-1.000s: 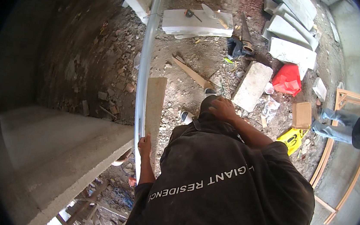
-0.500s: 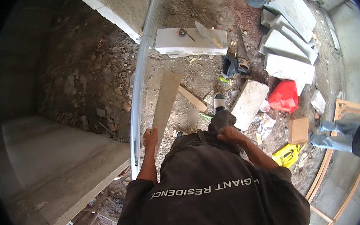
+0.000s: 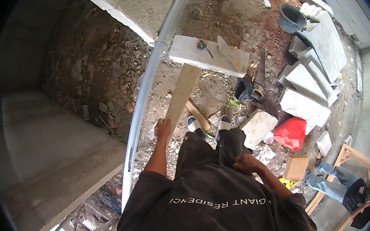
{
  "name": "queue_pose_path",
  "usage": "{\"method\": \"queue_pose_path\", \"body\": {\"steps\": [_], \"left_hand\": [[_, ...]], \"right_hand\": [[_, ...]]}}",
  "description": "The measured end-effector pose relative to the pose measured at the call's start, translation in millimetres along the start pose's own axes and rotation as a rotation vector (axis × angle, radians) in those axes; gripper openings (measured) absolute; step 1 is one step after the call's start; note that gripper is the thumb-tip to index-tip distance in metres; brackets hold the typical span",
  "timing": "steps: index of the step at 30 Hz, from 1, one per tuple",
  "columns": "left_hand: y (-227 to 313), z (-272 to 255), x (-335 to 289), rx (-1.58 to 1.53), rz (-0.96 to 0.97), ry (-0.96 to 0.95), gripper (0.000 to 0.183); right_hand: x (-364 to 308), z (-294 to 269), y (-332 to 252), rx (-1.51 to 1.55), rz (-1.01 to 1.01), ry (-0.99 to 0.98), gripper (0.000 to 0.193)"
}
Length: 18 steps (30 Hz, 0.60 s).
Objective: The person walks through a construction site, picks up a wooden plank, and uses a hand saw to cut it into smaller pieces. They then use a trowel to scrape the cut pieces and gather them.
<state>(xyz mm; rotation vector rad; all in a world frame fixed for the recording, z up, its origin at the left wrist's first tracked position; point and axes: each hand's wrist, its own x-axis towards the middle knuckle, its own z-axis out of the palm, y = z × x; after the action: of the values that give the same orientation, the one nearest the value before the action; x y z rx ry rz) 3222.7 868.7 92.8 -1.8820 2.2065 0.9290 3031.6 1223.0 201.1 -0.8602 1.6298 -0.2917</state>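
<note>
My left hand is closed around the lower part of a flat wooden board. The board points away from me, and its far end meets the near edge of a white block in the picture; I cannot tell if they touch. On that block lie a tape measure and a trowel. Beside my right thigh my right hand is closed against the dark trousers; whatever it may hold is hidden. A shorter wood offcut lies on the ground next to my slippers.
A long metal profile runs along my left, by a rubble-filled pit. To the right are a handsaw, a pale block, a red bag, stacked slabs and a black bucket. Another person stands by a wooden frame.
The board in my left hand has come closer to the white block. My left foot now shows beside the right one. The view has shifted, and the other person appears lower.
</note>
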Motion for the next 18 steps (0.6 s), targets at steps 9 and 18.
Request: {"method": "queue_pose_path", "body": {"steps": [9,18], "left_hand": [[-3.9,65.5,119.6,-0.088,-0.026,-0.101,0.051],[-25.8,178.4,278.1,-0.122,0.100,0.071,0.047]], "right_hand": [[85.8,-39.8,46.8,0.367,0.230,0.139,0.038],[322.7,-112.4,360.2,0.102,0.386,0.964,0.046]]}}
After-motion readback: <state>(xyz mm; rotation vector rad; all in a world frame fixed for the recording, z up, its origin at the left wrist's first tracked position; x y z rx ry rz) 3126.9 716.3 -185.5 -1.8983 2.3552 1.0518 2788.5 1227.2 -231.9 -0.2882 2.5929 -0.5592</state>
